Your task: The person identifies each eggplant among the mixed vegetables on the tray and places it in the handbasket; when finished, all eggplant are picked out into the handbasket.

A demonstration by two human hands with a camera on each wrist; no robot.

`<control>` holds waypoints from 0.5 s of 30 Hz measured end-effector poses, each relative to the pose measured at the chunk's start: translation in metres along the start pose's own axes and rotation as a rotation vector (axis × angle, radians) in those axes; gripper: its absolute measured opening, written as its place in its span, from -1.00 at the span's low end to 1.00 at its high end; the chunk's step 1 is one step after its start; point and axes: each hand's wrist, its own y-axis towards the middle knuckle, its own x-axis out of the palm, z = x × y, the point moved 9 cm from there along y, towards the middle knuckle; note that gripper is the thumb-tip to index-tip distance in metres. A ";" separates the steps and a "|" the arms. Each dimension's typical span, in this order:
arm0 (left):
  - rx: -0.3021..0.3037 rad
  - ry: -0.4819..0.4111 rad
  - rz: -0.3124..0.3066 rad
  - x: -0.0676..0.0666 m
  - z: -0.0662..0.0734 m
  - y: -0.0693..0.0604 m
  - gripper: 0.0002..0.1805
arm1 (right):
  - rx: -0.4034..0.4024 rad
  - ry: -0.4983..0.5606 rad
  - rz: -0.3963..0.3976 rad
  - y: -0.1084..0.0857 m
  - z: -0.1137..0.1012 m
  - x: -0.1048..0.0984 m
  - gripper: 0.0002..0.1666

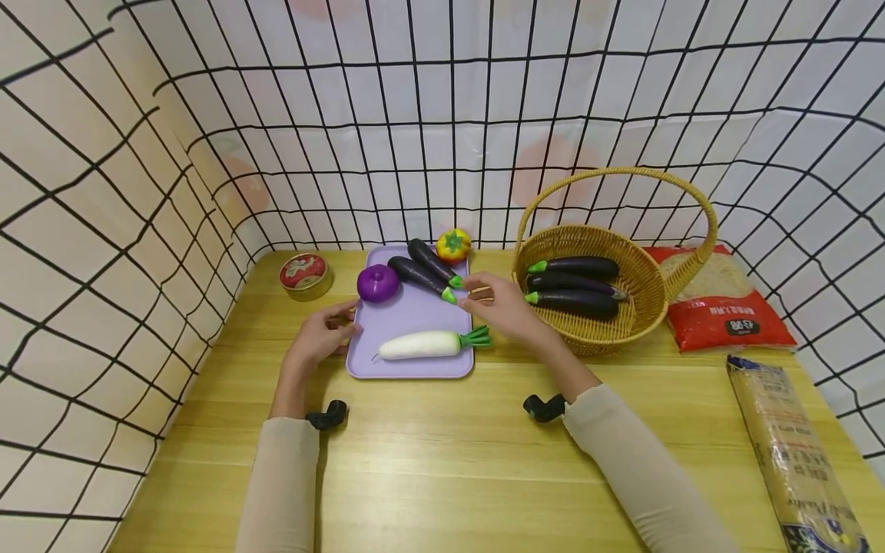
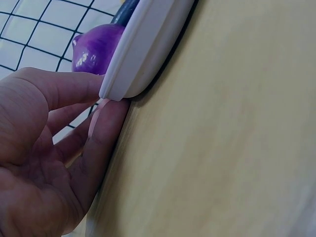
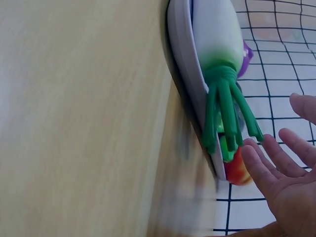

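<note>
A lilac tray point(image 1: 422, 372) holds a white radish point(image 1: 420, 345) with green leaves, a purple onion point(image 1: 378, 283), two eggplants point(image 1: 419, 276) and a red-yellow pumpkin point(image 1: 453, 246) at its far right corner. My left hand point(image 1: 322, 335) pinches the tray's left rim; in the left wrist view the thumb point(image 2: 74, 89) lies on the rim and a finger is below it. Over the tray's right side, near the eggplants' green stems, is my right hand point(image 1: 503, 306). Its fingers point(image 3: 261, 170) are spread and hold nothing in the right wrist view.
Right of the tray stands a wicker basket point(image 1: 600, 339) with a tall handle, holding three eggplants point(image 1: 577, 306). Beyond it lie a red bag point(image 1: 733, 322) and a long clear noodle packet point(image 1: 795, 445). A round tin point(image 1: 305, 276) sits at left. Black-gridded cloth walls the table.
</note>
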 end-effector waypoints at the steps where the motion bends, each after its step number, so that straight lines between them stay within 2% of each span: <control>1: 0.003 0.001 -0.002 0.000 0.000 0.000 -0.34 | 0.004 0.000 0.001 0.001 0.001 0.002 -0.39; 15: 0.001 0.008 -0.001 0.000 0.001 -0.001 -0.35 | 0.042 -0.014 0.023 0.015 0.003 0.015 -0.44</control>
